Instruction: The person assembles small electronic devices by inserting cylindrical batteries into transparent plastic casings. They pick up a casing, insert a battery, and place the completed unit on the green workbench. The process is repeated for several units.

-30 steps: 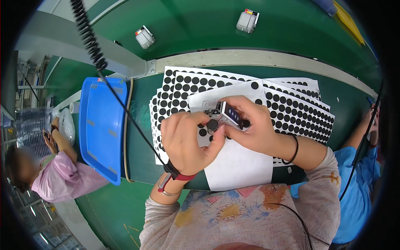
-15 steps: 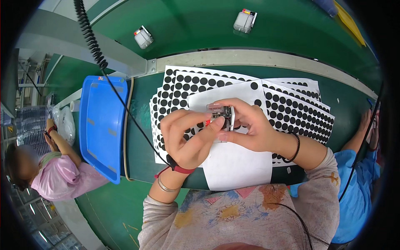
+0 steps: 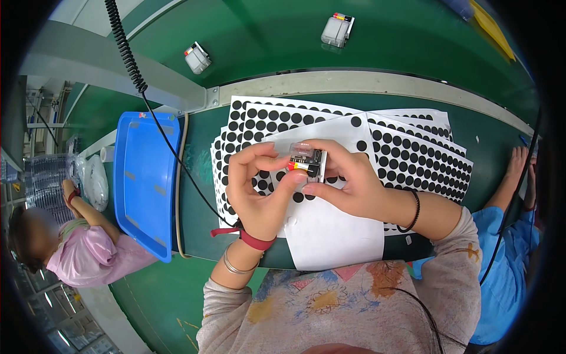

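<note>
Both hands hold a small clear plastic case (image 3: 306, 154) over the sheets of round black stickers. Inside it show dark parts and a red-and-yellow battery-like cylinder (image 3: 300, 167). My right hand (image 3: 348, 177) grips the case's right side, with fingers behind and thumb at the lower corner. The thumb of my left hand (image 3: 256, 192) presses near the lower left of the case, and its curled index finger touches the left side. Beneath lie overlapping sticker sheets (image 3: 421, 154) and a mostly bare white backing sheet (image 3: 339, 239).
A blue tray (image 3: 144, 183) stands on the left beside a tan hose. Two similar clear cases (image 3: 197, 58) sit on the green surface beyond the pale rail (image 3: 354, 79). A black coiled cable (image 3: 125, 50) hangs down at left. Other people sit on both sides.
My left fingers have drawn back from the case's front, and the thumb has moved lower, exposing the red-and-yellow cylinder. The two far cases appear slightly farther left.
</note>
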A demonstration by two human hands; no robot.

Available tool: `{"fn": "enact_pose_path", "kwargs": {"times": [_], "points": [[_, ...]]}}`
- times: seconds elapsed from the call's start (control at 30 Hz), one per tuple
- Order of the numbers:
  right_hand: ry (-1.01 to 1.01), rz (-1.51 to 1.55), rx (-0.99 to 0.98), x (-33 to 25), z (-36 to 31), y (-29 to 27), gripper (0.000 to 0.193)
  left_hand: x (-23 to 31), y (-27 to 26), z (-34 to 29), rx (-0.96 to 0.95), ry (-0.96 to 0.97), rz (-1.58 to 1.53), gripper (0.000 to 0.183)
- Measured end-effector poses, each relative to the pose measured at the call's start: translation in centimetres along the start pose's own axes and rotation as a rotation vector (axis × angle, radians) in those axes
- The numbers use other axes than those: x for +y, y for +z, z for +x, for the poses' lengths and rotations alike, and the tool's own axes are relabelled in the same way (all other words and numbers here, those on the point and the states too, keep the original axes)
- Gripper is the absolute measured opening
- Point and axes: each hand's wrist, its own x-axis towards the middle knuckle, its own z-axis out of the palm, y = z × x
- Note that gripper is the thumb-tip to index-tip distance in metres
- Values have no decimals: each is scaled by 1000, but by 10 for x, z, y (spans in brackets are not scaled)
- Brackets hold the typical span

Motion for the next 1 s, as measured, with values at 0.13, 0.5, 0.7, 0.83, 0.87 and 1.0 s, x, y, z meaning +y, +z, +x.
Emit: {"fn": "enact_pose_path", "kwargs": {"times": [0.13, 0.5, 0.7, 0.83, 0.87, 1.0], "points": [[-5, 1, 12, 0, -2, -1, 51, -2, 4, -5, -22, 13, 31, 48], [-252, -59, 115, 5, 1, -7, 46, -7, 5, 2, -239, 56, -218, 41], [-252, -109, 73, -2, 0, -11, 40, -6, 6, -4, -225, 61, -268, 38], [-319, -154, 49, -3, 2, -13, 40, -6, 6, -9, -207, 98, -256, 36], [-349, -156, 44, -2, 2, -13, 40, -5, 5, -10, -205, 108, -247, 36], [-344, -141, -6, 0, 5, -17, 41, -4, 5, -11, -201, 104, -266, 35]]}}
